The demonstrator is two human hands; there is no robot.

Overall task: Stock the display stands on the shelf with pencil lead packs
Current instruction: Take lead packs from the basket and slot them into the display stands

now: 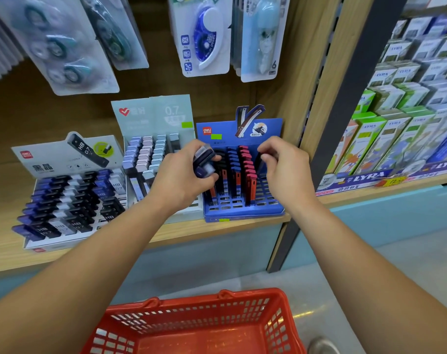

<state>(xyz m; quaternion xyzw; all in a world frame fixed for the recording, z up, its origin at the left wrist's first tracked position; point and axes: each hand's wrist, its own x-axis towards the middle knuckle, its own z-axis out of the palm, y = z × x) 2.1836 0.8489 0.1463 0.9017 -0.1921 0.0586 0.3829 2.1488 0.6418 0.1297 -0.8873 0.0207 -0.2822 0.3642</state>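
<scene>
Mid-stocking at the blue deli stand (242,212), rightmost of 3 display stands on the wooden shelf (217,229). Looks like feeding packs in 1 at a time: holding stock with the left hand (184,175), placing with the right hand (286,167).

Left hand: clenched round a small bunch of pencil lead packs (204,163), dark blue with clear caps. Hovering over the stand's left columns, in front of the backcard. Count in the bunch not readable.

Right hand: fingertips pinching 1 dark pack (259,159), roughly upright, over the far-right column, just beside the red row. Seated in a slot or not: cannot tell, lower end hidden.

Stand state: black, blue and red columns filled toward the back, front slots mostly bare, right column close to bare. Plenty left to fill, judging by that.

Next move, probably: push the pinched pack straight down into its slot, let go, then pick the next from the left-hand bunch. Calls for lining up square with a narrow slot. Risk of knocking the tall red neighbours.

Also on the shelf: grey deli HB 0.7 stand (64,152) at far left, looking nearly full. Pale 0.7 stand (153,116) in the middle, partly hidden by the left forearm. Red shopping basket (191,302) below the arms.
</scene>
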